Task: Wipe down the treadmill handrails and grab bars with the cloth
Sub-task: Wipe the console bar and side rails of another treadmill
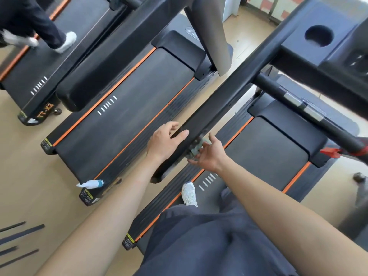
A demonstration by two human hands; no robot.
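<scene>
On the handrail [219,108] the left hand [166,142] rests, fingers spread. The right hand [209,154], fingers loose, presses the cloth [196,148] alongside.

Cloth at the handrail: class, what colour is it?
The cloth is grey-green, best seen in the head view.

single view, worn on the head. wide-angle lens, aimed forward and steeply down. the frame is rolled, so the treadmill decks run diagonally. both forearms enter from the bottom edge. the left hand [166,143] and right hand [208,154] sit near frame centre at the handrail [217,108], close to the lens. the wearer's shoe [189,194] lies below them, lower centre. the console [318,36] fills the upper right, near. the floor [29,176] and a neighbouring deck [127,108] lie farther off, at left.
</scene>
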